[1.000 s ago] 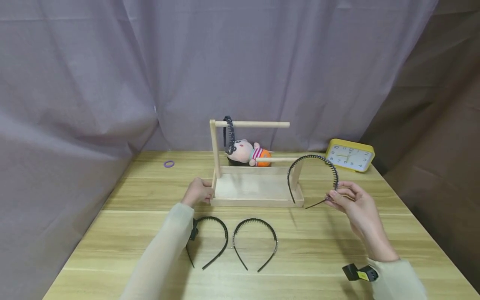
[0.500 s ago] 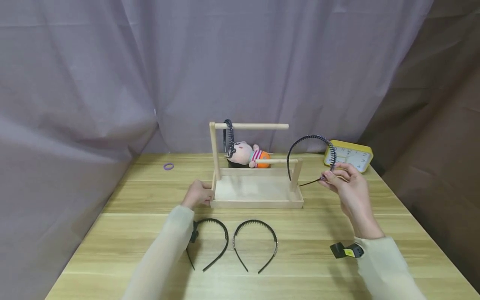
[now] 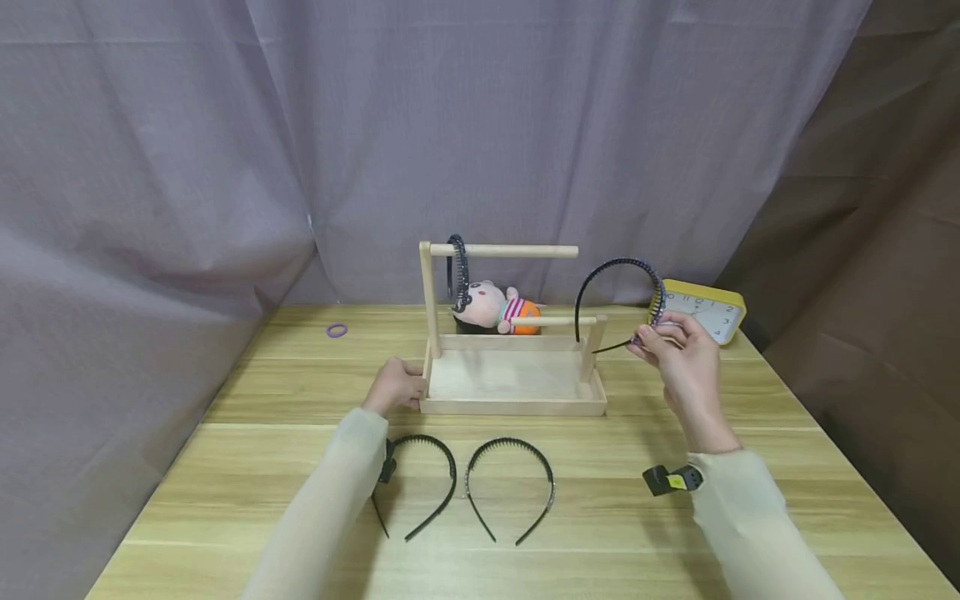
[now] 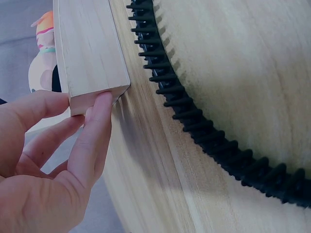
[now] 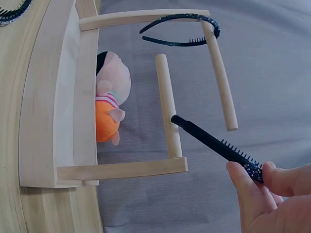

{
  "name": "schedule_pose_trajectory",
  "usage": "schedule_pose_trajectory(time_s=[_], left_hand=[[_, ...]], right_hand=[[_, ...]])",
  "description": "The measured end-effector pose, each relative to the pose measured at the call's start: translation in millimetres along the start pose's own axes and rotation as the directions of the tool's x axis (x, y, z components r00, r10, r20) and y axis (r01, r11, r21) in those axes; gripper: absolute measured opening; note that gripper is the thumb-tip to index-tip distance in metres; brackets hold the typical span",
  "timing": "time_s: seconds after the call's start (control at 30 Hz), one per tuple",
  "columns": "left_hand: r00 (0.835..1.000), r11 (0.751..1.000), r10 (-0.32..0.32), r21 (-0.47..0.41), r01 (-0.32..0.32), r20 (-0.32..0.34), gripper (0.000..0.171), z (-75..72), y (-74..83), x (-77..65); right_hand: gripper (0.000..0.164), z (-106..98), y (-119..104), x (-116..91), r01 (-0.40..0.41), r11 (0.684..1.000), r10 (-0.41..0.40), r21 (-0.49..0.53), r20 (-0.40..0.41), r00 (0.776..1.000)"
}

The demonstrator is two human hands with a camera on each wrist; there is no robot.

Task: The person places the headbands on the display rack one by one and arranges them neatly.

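My right hand [image 3: 686, 358] pinches a black toothed headband [image 3: 618, 262] near one end, raised beside the right end of a wooden rack [image 3: 517, 407]. Sparkly trim shows by the fingertips in the right wrist view, where the headband [image 5: 206, 138] overlaps the lower rod. My left hand [image 3: 393, 386] holds the left end of the rack's tray, thumb and fingers against its corner in the left wrist view. Another headband [image 3: 461, 271] hangs on the upper rod [image 3: 525, 250], near its post. Two more headbands lie on the table, the left headband [image 3: 450, 492] partly behind my sleeve, the other headband [image 3: 551, 483] in the middle.
A plush doll [image 3: 487, 304] lies behind the rack. The yellow clock [image 3: 705, 310] stands at the back right, close behind my right hand. A purple hair tie [image 3: 337, 330] lies at the back left. Grey curtain [image 3: 510, 125] hangs behind the table.
My right hand has carried the headband up and slightly left, away from the table and toward the back. My left hand stays at the rack's end.
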State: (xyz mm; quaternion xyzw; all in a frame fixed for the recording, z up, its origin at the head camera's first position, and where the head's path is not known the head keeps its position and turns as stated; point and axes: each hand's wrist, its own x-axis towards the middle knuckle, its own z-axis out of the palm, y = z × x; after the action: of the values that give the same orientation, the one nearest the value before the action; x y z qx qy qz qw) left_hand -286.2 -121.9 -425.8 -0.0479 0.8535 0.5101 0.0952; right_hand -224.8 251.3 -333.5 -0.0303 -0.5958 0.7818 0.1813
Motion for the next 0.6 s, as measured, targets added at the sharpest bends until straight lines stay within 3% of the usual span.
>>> schedule_pose_trajectory(time_s=[0.33,0.6], left_hand=[[1.0,1.0,-0.012,0.0,0.012,0.002,0.037,-0.5,0.7,1.0],[1.0,1.0,-0.017,-0.003,0.017,0.003,0.037,0.1,0.3,0.0]], right_hand=[[0.022,19.8,-1.7,14.9,0.013,1.0,-0.013,0.0,-0.075,0.997],[0.022,35.9,0.4,24.6,0.038,0.997,-0.043,-0.062,-0.083,0.996]])
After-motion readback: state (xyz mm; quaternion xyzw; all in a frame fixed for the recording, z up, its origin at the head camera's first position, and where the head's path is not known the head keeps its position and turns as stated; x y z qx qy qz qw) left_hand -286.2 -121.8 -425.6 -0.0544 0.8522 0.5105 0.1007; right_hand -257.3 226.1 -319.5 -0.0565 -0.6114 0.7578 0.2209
